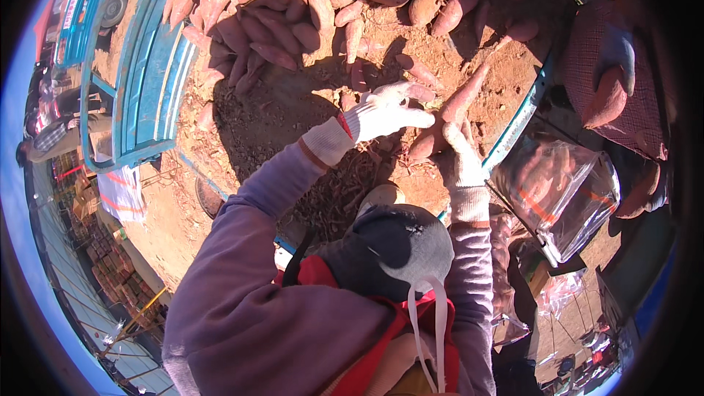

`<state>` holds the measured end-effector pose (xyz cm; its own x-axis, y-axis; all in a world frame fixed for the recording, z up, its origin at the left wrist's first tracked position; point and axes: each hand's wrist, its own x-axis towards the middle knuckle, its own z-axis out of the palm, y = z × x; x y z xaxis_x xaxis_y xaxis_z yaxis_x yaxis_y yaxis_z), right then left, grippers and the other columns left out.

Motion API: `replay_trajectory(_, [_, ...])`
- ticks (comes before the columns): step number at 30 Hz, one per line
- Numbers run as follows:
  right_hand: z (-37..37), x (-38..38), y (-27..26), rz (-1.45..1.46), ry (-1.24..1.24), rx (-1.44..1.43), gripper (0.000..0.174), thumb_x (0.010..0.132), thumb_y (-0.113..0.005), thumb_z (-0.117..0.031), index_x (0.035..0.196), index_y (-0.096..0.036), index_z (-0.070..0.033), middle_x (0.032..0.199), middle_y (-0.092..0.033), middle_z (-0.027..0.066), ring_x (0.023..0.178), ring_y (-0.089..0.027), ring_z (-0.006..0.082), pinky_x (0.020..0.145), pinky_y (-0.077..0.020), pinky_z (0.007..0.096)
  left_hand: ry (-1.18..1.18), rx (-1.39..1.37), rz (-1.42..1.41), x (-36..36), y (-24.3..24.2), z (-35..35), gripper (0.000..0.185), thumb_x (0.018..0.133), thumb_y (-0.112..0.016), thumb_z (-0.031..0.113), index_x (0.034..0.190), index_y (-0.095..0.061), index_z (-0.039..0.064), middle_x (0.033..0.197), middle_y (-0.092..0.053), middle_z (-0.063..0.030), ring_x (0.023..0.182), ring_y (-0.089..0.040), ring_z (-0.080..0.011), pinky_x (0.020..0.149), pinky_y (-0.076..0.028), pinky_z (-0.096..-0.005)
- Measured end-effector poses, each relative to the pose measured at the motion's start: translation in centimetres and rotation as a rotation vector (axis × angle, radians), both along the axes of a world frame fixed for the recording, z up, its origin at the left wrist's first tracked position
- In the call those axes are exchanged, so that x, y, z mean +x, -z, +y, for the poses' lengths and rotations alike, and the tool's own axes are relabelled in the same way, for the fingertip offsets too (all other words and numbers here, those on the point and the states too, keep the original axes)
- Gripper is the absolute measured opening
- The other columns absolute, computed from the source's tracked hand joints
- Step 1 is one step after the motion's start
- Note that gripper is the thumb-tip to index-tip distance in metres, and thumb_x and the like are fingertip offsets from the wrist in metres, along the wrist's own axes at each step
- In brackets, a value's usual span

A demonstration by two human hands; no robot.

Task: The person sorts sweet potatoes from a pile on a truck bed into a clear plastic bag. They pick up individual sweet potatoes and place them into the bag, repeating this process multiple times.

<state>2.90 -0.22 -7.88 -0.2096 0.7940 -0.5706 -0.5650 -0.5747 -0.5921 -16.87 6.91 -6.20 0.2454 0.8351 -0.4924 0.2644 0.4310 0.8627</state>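
My left hand (385, 110), in a white knit glove, reaches over the soil-covered truck bed (264, 115). Its thumb and fingers are spread, beside a long sweet potato (467, 91) that lies slanting; the fingertips look reddish, and I cannot tell whether from dirt or a small root. My right hand (463, 151), gloved alike, has its thumb and fingers on a sweet potato (429, 143) lying at the long one's lower end. Part of that root is hidden in shadow and behind the fingers.
Piled sweet potatoes (275, 22) fill the far side. A blue metal side rail (517, 115) runs along the right; beyond it stands a clear plastic bag (550, 187) holding sweet potatoes. Another person's gloved hand (616, 55) holds a sweet potato (608, 99). A blue tailgate (146, 82) rises left.
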Motion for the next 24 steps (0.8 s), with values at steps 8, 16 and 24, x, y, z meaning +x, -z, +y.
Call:
replay_trajectory(8, [-6.5, 5.5, 1.1, -0.003, 0.335, -0.253, 0.056, 0.084, -0.068, -0.037, 0.126, -0.05, -0.006, 0.096, -0.061, 0.0112, 0.085, -0.062, 0.0258, 0.072, -0.0556, 0.0441, -0.396, 0.089, 1.138, -13.5, 10.1, 14.9, 0.079, 0.074, -0.074, 0.054, 0.119, -0.046, -0.005, 0.126, -0.054, -0.0297, 0.112, -0.059, -0.0392, 0.095, -0.048, -0.0402])
replay_trajectory(16, [-5.9, 4.6, 0.0, 0.03, 0.237, -0.135, 0.065, 0.079, -0.071, -0.034, 0.129, -0.046, -0.003, 0.112, -0.061, 0.0164, 0.099, -0.062, 0.0312, 0.082, -0.0545, 0.0491, -0.536, -0.037, 0.33, -12.6, 7.1, 12.1, 0.05, 0.084, -0.068, 0.031, 0.12, -0.054, -0.001, 0.11, -0.065, -0.0124, 0.098, -0.064, -0.0222, 0.086, -0.051, -0.03])
replay_trajectory(24, [-2.5, 3.2, -0.6, 0.254, 0.243, 0.024, 0.078, 0.079, -0.071, -0.038, 0.139, -0.039, 0.001, 0.132, -0.053, 0.0186, 0.118, -0.055, 0.0347, 0.095, -0.05, 0.0486, -0.278, -0.09, -0.046, -0.9, 1.1, -0.6, 0.047, 0.092, -0.062, 0.017, 0.133, -0.051, -0.001, 0.133, -0.054, -0.0133, 0.117, -0.053, -0.0158, 0.098, -0.043, -0.0287])
